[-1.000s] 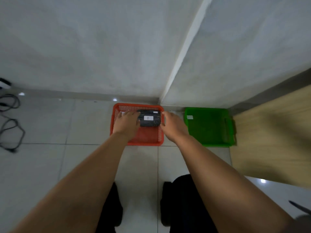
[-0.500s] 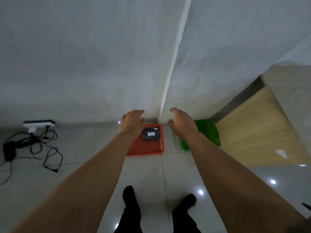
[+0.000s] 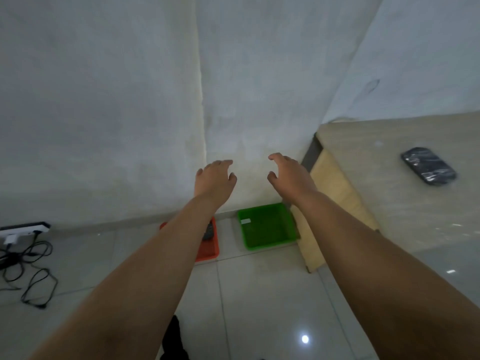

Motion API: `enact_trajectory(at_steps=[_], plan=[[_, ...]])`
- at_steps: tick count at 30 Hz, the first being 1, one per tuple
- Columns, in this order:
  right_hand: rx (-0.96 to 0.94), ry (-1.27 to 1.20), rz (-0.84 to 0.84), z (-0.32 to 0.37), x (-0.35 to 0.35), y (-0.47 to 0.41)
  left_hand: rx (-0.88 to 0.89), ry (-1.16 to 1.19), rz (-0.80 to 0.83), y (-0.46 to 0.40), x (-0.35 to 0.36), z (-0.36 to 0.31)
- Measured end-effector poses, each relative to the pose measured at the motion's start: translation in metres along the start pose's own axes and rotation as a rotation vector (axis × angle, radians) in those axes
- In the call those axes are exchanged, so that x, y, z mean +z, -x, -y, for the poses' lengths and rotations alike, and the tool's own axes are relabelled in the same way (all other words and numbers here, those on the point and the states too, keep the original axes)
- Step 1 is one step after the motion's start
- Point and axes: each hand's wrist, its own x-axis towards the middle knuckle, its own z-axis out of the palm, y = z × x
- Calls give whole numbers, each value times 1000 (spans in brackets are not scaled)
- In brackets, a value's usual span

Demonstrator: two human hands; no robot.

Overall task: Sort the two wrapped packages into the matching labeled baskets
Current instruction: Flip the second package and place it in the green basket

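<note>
A red basket [image 3: 209, 249] stands on the floor by the wall, mostly hidden behind my left forearm. A dark wrapped package [image 3: 208, 231] lies inside it, only a sliver showing. To its right is a green basket [image 3: 267, 226] with a white label, nothing else in it. A second dark wrapped package [image 3: 428, 165] lies on the beige table top at the far right. My left hand [image 3: 214, 179] and my right hand [image 3: 291, 175] are raised in front of the wall, well above both baskets, fingers spread, holding nothing.
A beige table [image 3: 400, 193] with a pale wooden side panel [image 3: 335, 203] fills the right. A power strip [image 3: 24, 228] and tangled black cables [image 3: 28, 266] lie on the tiled floor at the left. My dark shoe [image 3: 172, 339] shows at the bottom.
Both hands let go of the package in the red basket and rose away. The view lifted and swung right, bringing the table and the second package into sight.
</note>
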Motion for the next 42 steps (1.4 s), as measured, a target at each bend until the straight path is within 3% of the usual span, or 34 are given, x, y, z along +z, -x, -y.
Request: enact_trajectory(at_steps=[7,16,29,34,42], plan=[[77,-19,-51,-83,-75,47,95,-14,19,19,35,-111],[117,-61,-115,-170,-105,58,233,-112,20,-13,80,-192],[110,-26,-31,-345,-157,-36,150,25,26,-145,171,-329],[202,-138,-64,-417,-152,-40,170,25,72,-176,215,-380],[321,-209,35,-572,-157,-68,160,-13,163,-223,320,-472]])
